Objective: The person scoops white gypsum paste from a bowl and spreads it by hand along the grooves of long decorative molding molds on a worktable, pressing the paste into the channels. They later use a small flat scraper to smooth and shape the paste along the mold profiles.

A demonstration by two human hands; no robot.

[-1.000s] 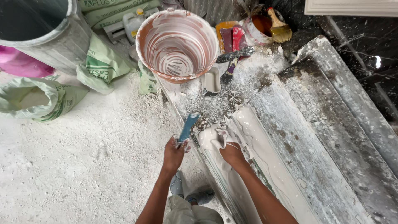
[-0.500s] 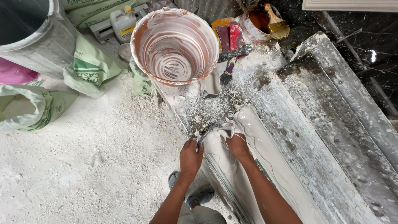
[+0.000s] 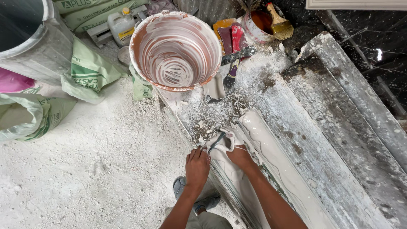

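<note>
Far left: grey drum (image 3: pixel 29 46) and green sacks (image 3: pixel 91 72) parked on the powder-covered floor (image 3: pixel 85 169), well apart from the work, probably as stock within reach. White jug (image 3: pixel 121 26) behind, near the sacks.

Centre: reddish bucket (image 3: pixel 176 51), inside streaked with white plaster, set at the head of the table (image 3: pixel 330 140), near the work; placement probably keeps mix close to hand.

Left hand (image 3: pixel 197 166): clenched around a small scraper (image 3: pixel 217 141), blade angled up and right toward the plaster lump (image 3: pixel 227 142). Blade tip touching the lump at the end of the white moulding (image 3: pixel 271 157). Low angle looks suited to trimming or scraping the wet end.

Right hand (image 3: pixel 241 156): pressed flat on the plaster just beside the blade, fingers partly buried in it; grip state cannot tell, nothing visibly held. Position reads as bracing the material against the tool.

Moulding: long white profile running down and right along the table from the hands, lying flat in its bed. Worked end directly ahead of both hands, between them and the bucket.

Right of bucket: putty knife (image 3: pixel 235 63) and small red tub with brush (image 3: pixel 277 23), near the table's far end. Further mould lengths (image 3: pixel 360 110), crusted grey, alongside at right.
</note>
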